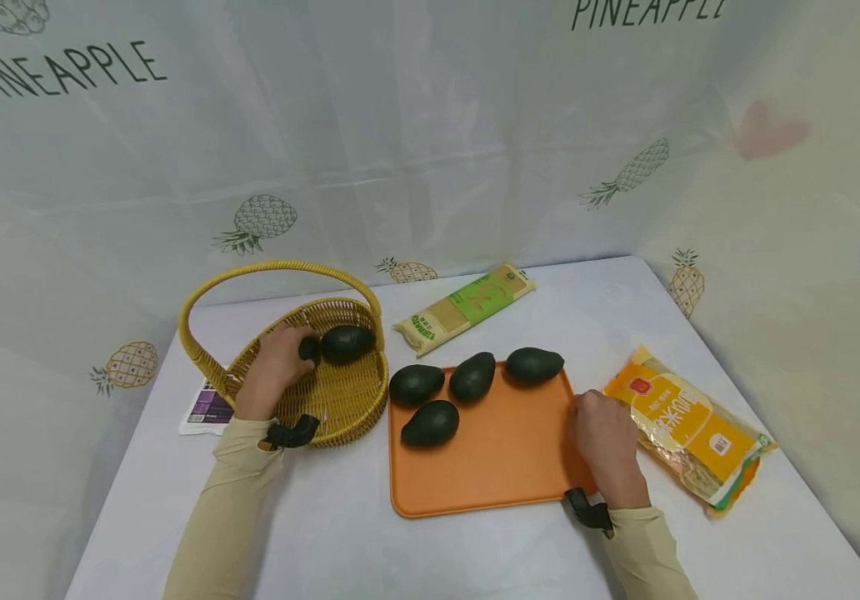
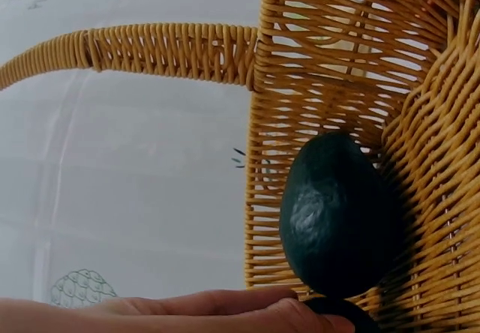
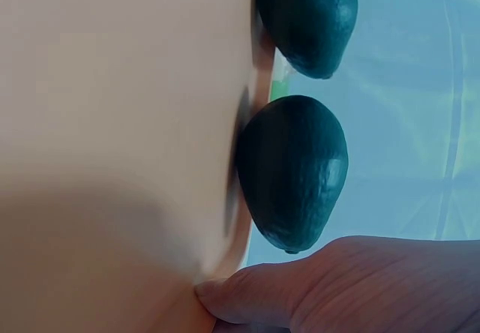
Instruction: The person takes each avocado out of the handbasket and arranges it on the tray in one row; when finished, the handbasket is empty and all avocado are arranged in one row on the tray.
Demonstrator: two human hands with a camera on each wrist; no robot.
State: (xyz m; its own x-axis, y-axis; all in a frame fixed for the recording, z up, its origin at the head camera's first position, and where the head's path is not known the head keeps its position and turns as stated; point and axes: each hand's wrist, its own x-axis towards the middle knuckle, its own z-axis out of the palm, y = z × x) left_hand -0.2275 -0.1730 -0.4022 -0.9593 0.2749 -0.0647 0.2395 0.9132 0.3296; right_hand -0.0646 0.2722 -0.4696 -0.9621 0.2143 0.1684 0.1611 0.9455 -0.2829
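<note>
Inside the yellow wicker basket (image 1: 351, 400), my left hand (image 1: 277, 364) grips a dark green avocado (image 1: 310, 349). Another avocado (image 1: 348, 343) lies right beside it against the basket's wall; the left wrist view shows this avocado (image 2: 339, 214) above my fingers (image 2: 262, 312). My right hand (image 1: 607, 437) holds the right edge of the orange tray (image 1: 505, 450), its thumb on the rim in the right wrist view. Several avocados rest along the tray's back and left, among them one (image 1: 534, 366) at the back right corner and one (image 1: 430, 423) nearer the front.
A green and tan packet (image 1: 467, 307) lies behind the tray. To the right of my right hand is a yellow bag (image 1: 688, 429). A white and purple packet (image 1: 208, 410) is partly under the basket's left side. The basket's handle (image 1: 280, 266) arches upward.
</note>
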